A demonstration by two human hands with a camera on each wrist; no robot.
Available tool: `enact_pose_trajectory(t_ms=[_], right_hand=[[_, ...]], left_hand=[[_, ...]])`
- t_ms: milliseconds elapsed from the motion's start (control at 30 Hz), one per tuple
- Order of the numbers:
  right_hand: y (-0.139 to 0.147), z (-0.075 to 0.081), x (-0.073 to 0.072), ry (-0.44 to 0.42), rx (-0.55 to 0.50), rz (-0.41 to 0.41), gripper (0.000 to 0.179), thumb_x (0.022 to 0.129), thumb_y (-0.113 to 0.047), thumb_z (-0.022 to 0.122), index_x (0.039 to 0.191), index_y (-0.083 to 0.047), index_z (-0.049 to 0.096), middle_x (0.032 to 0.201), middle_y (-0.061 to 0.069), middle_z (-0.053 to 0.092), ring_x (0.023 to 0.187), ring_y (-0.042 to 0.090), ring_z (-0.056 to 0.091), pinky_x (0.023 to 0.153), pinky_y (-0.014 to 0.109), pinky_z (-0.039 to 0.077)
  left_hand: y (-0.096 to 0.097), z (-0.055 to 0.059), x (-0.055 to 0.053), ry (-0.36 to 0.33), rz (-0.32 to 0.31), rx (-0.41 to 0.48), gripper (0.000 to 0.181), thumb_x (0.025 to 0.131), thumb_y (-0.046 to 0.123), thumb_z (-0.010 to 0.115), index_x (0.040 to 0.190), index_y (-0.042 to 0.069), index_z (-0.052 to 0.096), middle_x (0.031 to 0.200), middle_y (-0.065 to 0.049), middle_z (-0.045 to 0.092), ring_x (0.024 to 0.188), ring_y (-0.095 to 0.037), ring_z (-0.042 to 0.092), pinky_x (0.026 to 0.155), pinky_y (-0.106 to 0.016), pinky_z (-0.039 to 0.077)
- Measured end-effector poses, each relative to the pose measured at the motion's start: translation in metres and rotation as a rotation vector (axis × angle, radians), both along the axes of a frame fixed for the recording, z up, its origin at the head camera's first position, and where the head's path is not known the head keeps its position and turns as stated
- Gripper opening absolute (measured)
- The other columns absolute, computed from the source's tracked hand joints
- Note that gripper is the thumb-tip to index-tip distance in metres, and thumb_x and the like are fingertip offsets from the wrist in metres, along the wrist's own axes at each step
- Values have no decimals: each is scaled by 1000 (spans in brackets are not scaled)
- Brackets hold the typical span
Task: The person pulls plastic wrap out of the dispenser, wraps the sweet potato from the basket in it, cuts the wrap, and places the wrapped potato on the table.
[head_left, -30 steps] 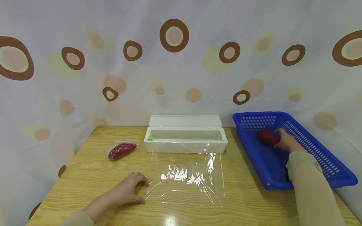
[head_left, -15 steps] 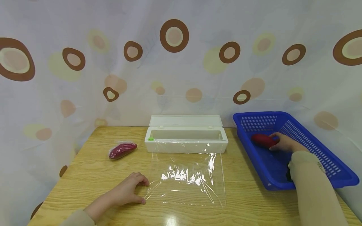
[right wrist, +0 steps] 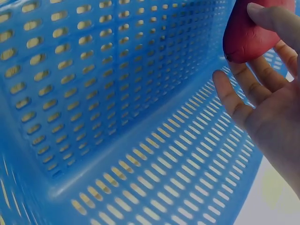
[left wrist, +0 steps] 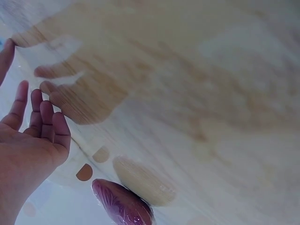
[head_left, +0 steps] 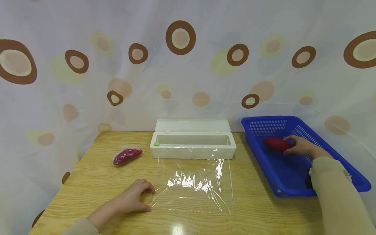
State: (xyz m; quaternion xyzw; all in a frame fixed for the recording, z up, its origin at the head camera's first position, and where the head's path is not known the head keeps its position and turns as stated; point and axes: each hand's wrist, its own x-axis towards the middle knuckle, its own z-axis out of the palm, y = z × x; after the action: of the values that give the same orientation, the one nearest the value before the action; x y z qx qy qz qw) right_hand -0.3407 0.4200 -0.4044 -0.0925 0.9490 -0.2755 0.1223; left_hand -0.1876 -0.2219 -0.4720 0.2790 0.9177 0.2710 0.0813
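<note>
My right hand point(head_left: 302, 146) reaches into the blue plastic basket point(head_left: 264, 166) and holds a red sweet potato point(head_left: 275, 144) by one end. In the right wrist view, the thumb lies on one side of the sweet potato point(right wrist: 251, 35) and fingers on the other. My left hand point(head_left: 133, 197) rests on the table, thumb and fingertips spread apart at the left edge of a sheet of clear cling film point(head_left: 194, 195). The film runs out over the front of a white dispenser box point(head_left: 194, 152), whose lid stands up. Left of the box lies a film-wrapped sweet potato point(head_left: 127, 155).
A dark object point(head_left: 308, 181) in the basket is mostly hidden behind the right sleeve. A small green piece point(head_left: 156, 144) sits at the left end of the box's front edge. A patterned curtain point(head_left: 188, 75) hangs behind the wooden table point(head_left: 88, 182).
The right hand and its red sweet potato have shifted slightly within the basket, first left, then back right. The left hand, film and box stay as they were.
</note>
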Motion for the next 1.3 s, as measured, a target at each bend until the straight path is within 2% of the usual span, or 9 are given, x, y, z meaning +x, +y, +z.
enact_pose_trajectory(t_ms=[233, 433, 800, 1067, 1300], right_hand=[[-6, 10, 4, 44, -60, 46, 63, 82, -9, 70, 127, 16, 34, 107, 36, 56, 86, 28, 63, 69, 33, 55], [-14, 22, 7, 18, -97, 56, 64, 84, -12, 68, 129, 15, 31, 115, 41, 49, 94, 33, 63, 73, 34, 56], [-27, 46, 14, 95, -28, 73, 65, 84, -14, 69, 129, 15, 32, 113, 41, 51, 94, 37, 62, 69, 35, 56], [-43, 66, 21, 191, 13, 102, 61, 84, -19, 72, 127, 9, 39, 112, 33, 56, 94, 36, 61, 69, 34, 54], [-58, 83, 33, 260, 81, 78, 62, 84, -27, 71, 128, 4, 40, 116, 35, 54, 100, 45, 57, 76, 47, 54]], left_hand=[[0, 0, 0, -4, 2, -1, 48, 71, 43, 78, 108, 19, 60, 104, 12, 52, 102, -11, 45, 94, -37, 42], [0, -1, 1, -11, 9, -1, 48, 71, 44, 78, 108, 19, 60, 104, 12, 52, 102, -11, 45, 94, -36, 43], [1, 1, 2, 3, 7, -2, 48, 70, 40, 80, 108, 18, 60, 103, 11, 52, 100, -10, 45, 93, -36, 43], [1, 2, 2, 5, 3, -5, 47, 70, 39, 80, 108, 18, 60, 103, 11, 53, 99, -10, 45, 93, -35, 43], [1, 4, 2, -2, -5, -10, 47, 71, 39, 80, 108, 18, 60, 103, 10, 53, 99, -10, 45, 92, -35, 43]])
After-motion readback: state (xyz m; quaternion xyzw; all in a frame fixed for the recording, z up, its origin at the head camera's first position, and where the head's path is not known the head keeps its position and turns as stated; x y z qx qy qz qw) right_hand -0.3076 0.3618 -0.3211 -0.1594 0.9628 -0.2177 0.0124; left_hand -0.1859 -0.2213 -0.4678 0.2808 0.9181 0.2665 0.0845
